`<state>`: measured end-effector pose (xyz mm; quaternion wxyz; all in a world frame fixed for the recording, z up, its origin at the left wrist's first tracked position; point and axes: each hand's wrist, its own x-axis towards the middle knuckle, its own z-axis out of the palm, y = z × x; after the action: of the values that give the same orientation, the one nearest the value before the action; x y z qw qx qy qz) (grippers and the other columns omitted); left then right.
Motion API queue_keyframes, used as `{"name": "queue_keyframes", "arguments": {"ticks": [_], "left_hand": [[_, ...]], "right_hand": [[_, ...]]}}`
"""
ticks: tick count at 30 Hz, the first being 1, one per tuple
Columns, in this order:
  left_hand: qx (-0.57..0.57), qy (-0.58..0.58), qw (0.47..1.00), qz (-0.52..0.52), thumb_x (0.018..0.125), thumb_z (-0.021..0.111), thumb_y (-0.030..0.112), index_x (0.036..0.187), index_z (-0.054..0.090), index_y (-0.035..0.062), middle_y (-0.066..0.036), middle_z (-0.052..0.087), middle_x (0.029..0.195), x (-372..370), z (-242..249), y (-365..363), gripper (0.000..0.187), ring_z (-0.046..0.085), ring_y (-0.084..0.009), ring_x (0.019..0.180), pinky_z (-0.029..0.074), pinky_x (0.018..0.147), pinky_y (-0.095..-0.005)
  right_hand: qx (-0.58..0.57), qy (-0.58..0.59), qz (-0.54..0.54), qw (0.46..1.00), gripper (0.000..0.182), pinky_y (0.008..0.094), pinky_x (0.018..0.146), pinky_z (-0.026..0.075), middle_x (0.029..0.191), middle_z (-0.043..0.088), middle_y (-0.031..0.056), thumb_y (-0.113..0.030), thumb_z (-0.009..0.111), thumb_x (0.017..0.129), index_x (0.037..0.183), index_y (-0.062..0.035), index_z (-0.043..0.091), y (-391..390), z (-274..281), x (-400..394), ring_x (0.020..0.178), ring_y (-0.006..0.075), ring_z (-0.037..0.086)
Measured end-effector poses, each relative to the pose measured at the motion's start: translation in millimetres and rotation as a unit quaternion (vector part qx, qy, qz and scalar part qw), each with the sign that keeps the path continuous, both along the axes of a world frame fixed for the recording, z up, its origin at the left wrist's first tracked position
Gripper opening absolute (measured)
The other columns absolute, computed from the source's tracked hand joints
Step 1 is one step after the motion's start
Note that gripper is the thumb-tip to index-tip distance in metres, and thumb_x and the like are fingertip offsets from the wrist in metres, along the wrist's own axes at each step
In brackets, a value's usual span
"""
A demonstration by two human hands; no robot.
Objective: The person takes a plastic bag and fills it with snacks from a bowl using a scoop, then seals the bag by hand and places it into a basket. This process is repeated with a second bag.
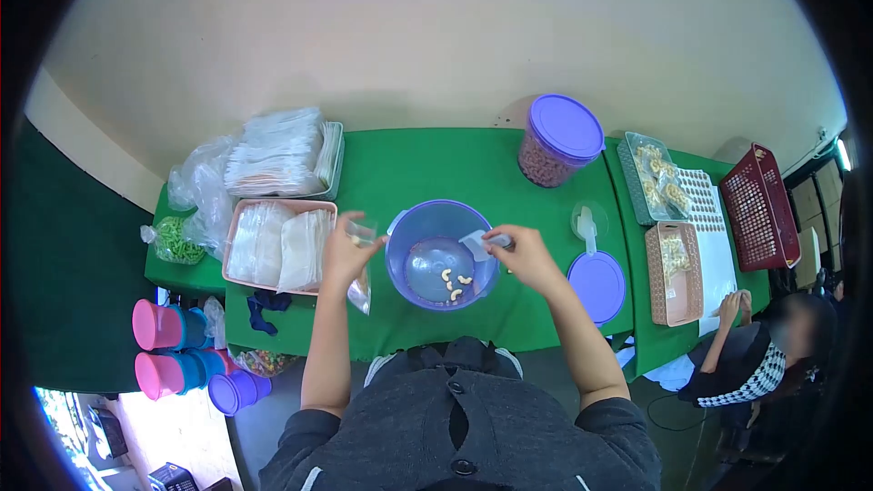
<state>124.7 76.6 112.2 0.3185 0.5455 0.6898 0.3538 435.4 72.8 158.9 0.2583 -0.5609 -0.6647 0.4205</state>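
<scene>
A purple tub (pixel 396 264) stands in front of me with several cashews (pixel 453 289) on its bottom. My right hand (pixel 526 257) is closed around the handle of a pale translucent scoop (pixel 474 244), which reaches over the tub's right rim. Left of the tub, my left hand (pixel 344 253) is closed on a clear plastic pouch (pixel 361 295) that hangs below the fingers. A small clear cup-like piece (pixel 362 231) also shows at the fingertips of that hand. How the cup-like piece and the pouch meet is hidden by the hand.
A pink tray (pixel 239 284) of clear pouches is at left, with a stacked tray (pixel 334 184) behind. A lidded jar (pixel 557 150), a purple lid (pixel 597 287) and a white ladle (pixel 588 230) lie right. Beyond them are baskets (pixel 674 312) and a seated person (pixel 741 355).
</scene>
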Motion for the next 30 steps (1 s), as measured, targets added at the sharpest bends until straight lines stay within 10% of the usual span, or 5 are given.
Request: {"name": "queue_keyframes", "arguments": {"ticks": [5, 14, 21, 26, 30], "left_hand": [[-0.014, 0.018, 0.999, -0.041, 0.064, 0.083, 0.016, 0.114, 0.056, 0.0066, -0.014, 0.067, 0.089, 19, -36, -12, 0.057, 0.066, -0.0242, 0.081, 0.051, 0.077, -0.0352], [0.057, -0.084, 0.992, -0.071, 0.062, 0.073, 0.004, 0.11, 0.055, 0.0081, -0.005, 0.063, 0.077, 56, 0, -48, 0.052, 0.065, -0.0157, 0.072, 0.051, 0.07, -0.0286], [0.056, -0.061, 0.994, -0.065, 0.065, 0.072, 0.003, 0.113, 0.054, 0.0073, -0.003, 0.061, 0.076, 84, 11, -60, 0.051, 0.062, -0.0121, 0.07, 0.05, 0.068, -0.0268], [0.072, -0.065, 0.993, -0.065, 0.064, 0.072, 0.002, 0.113, 0.054, 0.0071, -0.003, 0.061, 0.076, 91, 14, -63, 0.053, 0.063, -0.0121, 0.072, 0.05, 0.068, -0.0266], [0.043, -0.086, 0.994, -0.048, 0.064, 0.073, 0.002, 0.113, 0.054, 0.007, -0.003, 0.061, 0.077, 92, 19, -64, 0.053, 0.063, -0.012, 0.073, 0.05, 0.069, -0.0266]], "right_hand": [[0.143, -0.099, 0.091, 0.98, 0.02, 0.0444, 0.086, 0.047, 0.086, 0.067, 0.0167, -0.004, 0.065, 0.073, 0.091, -0.0018, 0.071, -4, -58, -7, 0.09, 0.0339, 0.059], [0.268, -0.237, 0.058, 0.932, 0.015, 0.0411, 0.084, 0.043, 0.092, 0.057, 0.0111, -0.006, 0.066, 0.073, 0.087, -0.0032, 0.069, -22, -70, 16, 0.091, 0.0288, 0.054], [0.282, -0.241, 0.059, 0.927, 0.018, 0.0414, 0.081, 0.044, 0.095, 0.055, 0.0127, -0.003, 0.063, 0.077, 0.094, -0.003, 0.067, -40, -74, 38, 0.091, 0.0294, 0.054], [0.215, -0.115, -0.272, 0.931, 0.027, 0.0454, 0.077, 0.047, 0.097, 0.055, 0.0172, -0.001, 0.057, 0.082, 0.108, -0.0036, 0.063, -24, -133, 75, 0.09, 0.0353, 0.057], [0.165, -0.202, -0.136, 0.956, 0.024, 0.044, 0.08, 0.048, 0.098, 0.056, 0.0182, -0.003, 0.059, 0.082, 0.106, -0.0022, 0.063, -24, -205, 82, 0.093, 0.0353, 0.057]]}}
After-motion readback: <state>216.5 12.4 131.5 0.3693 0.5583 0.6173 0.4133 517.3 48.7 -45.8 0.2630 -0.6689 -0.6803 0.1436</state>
